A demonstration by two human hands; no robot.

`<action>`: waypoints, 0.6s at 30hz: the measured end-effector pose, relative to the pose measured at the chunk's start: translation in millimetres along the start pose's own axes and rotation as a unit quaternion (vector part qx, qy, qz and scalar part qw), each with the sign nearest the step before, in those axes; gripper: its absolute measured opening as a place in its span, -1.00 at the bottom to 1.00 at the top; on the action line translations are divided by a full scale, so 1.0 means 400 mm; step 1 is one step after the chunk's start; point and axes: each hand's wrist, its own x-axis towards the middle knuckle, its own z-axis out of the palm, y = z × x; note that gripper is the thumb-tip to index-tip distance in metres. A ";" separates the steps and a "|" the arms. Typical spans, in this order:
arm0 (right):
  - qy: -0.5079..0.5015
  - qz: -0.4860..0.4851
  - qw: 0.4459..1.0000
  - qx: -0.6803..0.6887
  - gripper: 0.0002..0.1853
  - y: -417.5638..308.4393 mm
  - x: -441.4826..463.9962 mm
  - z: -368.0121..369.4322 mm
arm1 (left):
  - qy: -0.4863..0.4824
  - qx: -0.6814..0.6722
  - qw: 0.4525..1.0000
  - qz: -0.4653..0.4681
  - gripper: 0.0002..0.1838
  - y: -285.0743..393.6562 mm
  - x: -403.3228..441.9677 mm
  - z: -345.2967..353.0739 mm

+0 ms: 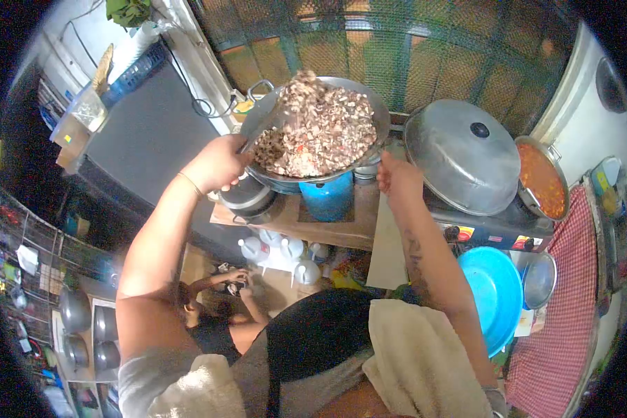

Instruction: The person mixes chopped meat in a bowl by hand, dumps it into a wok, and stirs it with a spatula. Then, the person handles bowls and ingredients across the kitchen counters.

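Observation:
A large metal wok [268, 108] full of chopped, brownish-white food [338, 129] sits above a blue gas canister [327, 198]. Part of the food is heaped high toward the wok's far side and looks blurred. At the wok's left rim, my left hand [219, 164] is closed around the end of a grey metal cooking utensil; its other end is hidden by the food and its exact kind cannot be made out. My right hand [403, 181] has its fingers closed at the wok's right edge, where it seems to grip the handle.
To the right, a big domed lid [460, 157] covers a pan on the stove [488, 233]. Beside it stands a pot of orange-red stew [543, 181]. Below are a blue basin [494, 299] and several white jugs [282, 247]. Another person [216, 327] is low at my left.

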 end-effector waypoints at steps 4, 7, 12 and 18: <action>-0.002 -0.002 0.999 0.039 -0.71 0.022 -0.069 -0.025 | 0.078 0.300 0.947 0.085 -0.71 -0.012 0.004 0.003; -0.018 -0.005 0.999 0.028 -0.66 0.045 -0.017 -0.050 | 0.099 0.401 0.910 0.047 -0.73 -0.047 0.035 0.011; -0.044 0.115 0.979 0.164 -0.55 -0.030 0.024 -0.017 | -0.003 0.466 0.884 0.038 -0.86 -0.128 0.074 0.016; -0.013 0.067 0.975 0.210 -0.53 0.000 -0.026 -0.018 | -0.106 -0.107 0.973 -0.177 -0.74 -0.122 0.062 0.067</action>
